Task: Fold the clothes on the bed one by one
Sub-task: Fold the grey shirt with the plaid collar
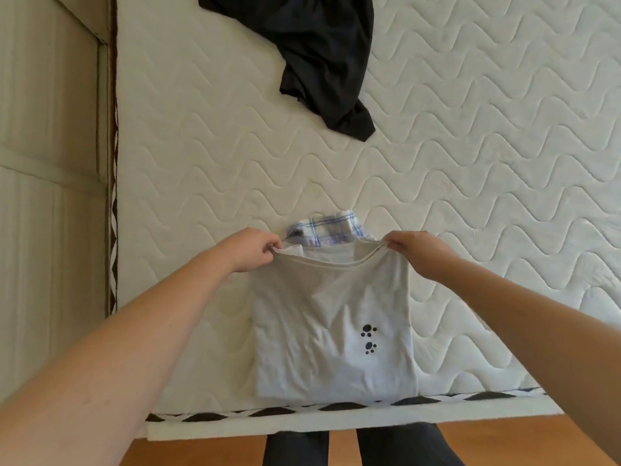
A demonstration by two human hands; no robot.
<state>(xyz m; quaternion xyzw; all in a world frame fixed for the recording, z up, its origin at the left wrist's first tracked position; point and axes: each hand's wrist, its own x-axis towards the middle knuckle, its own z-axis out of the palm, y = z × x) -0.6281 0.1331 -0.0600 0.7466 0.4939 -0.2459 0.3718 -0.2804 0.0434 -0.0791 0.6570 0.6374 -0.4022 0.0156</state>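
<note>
A light grey T-shirt (329, 331) with small black paw prints lies folded near the front edge of the white quilted mattress (470, 163). My left hand (250, 248) pinches its far left corner by the neckline. My right hand (421, 252) pinches the far right corner, so the far edge is lifted slightly. A blue and white checked garment (324, 230) peeks out from under the T-shirt's far edge. A crumpled black garment (322, 58) lies unfolded at the far middle of the bed.
A cream panelled wall or wardrobe (50, 163) runs along the mattress's left side. The mattress's front edge (302, 410) has black and white trim. Beyond it are a wooden floor (504, 438) and my dark trouser legs (363, 445).
</note>
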